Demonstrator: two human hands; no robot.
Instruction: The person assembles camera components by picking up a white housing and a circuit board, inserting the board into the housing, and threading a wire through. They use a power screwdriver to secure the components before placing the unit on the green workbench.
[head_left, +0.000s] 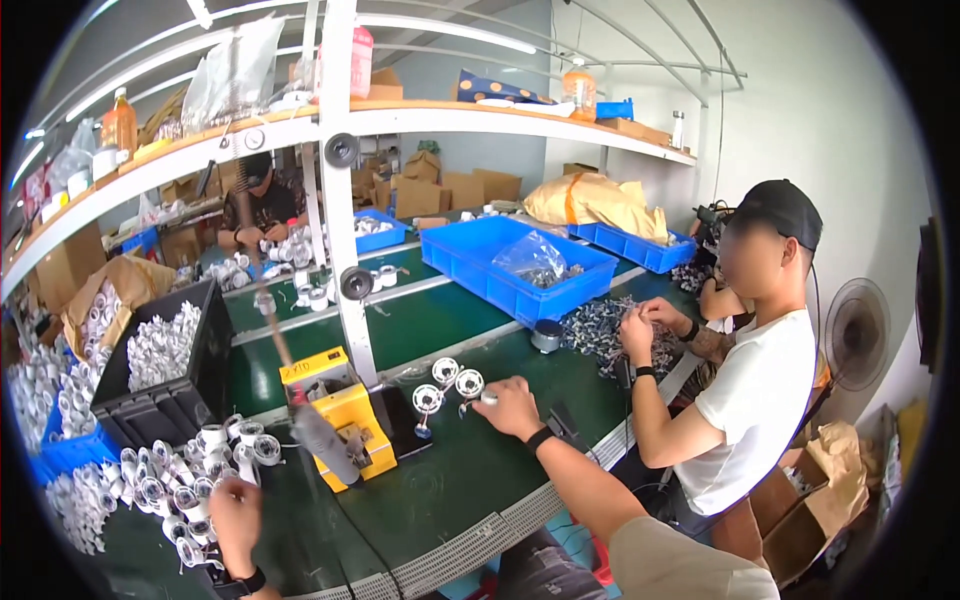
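My left hand point(236, 518) is at the lower left with its fingers curled, against the edge of a heap of white round plastic housings point(186, 490). What those fingers hold, if anything, is hidden. Farther right, my right hand point(510, 408) is closed on a small white part point(488, 398) at its fingertips. Just left of it, three white round discs point(469, 382) lie close together on the green bench point(470, 470). Between my hands stands a yellow box-shaped device point(362, 432), with a grey cylindrical power screwdriver point(325, 442) hanging in front of it.
A black crate point(170, 390) of white parts stands at the left. A white post point(345, 220) rises behind the yellow device. Blue trays point(470, 262) stand at the back. At the right, a co-worker point(745, 380) handles small parts beside a dark heap point(610, 335).
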